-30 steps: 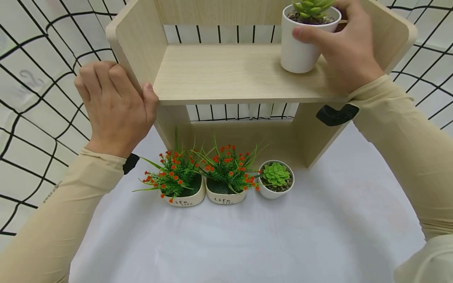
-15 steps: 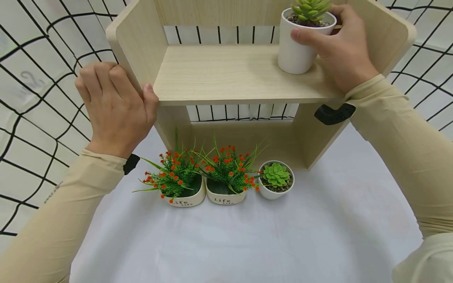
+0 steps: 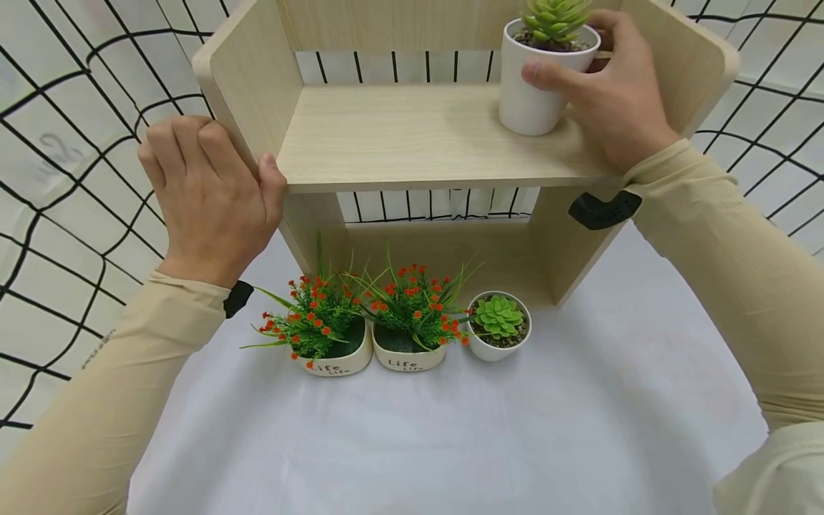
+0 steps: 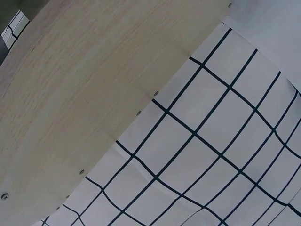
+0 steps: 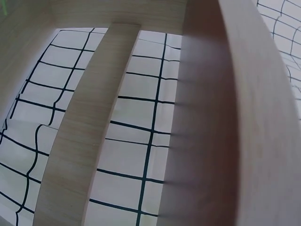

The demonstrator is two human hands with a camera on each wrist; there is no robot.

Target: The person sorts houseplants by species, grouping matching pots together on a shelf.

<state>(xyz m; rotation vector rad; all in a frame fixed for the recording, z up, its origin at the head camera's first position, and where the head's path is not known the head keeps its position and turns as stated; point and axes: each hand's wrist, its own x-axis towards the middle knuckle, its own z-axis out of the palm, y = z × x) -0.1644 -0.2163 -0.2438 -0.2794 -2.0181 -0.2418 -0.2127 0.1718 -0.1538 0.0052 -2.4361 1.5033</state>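
Observation:
A wooden shelf unit (image 3: 418, 136) fills the upper half of the head view. On its upper board, toward the right, stands a white pot (image 3: 528, 96) with a pale green succulent (image 3: 557, 16). My right hand (image 3: 621, 100) grips this pot from the right, thumb across the front and fingers behind it, partly hidden. At the unit's left side panel (image 3: 251, 79), my left hand (image 3: 209, 197) holds on, its thumb lying by the front edge. The left wrist view shows the outside of that panel (image 4: 103, 89); the right wrist view shows a back slat (image 5: 89, 117) and neither hand.
Two oval "Life" planters with red flowers, the left planter (image 3: 340, 361) and the middle planter (image 3: 408, 357), stand before the lower compartment. Beside them is a small succulent pot (image 3: 492, 350). All rest on white cloth (image 3: 412, 443). Black wire mesh (image 3: 71, 179) surrounds the unit.
My right hand and the white succulent pot have shifted slightly left along the upper board. The left hand keeps its hold on the side panel. The planters stay where they were.

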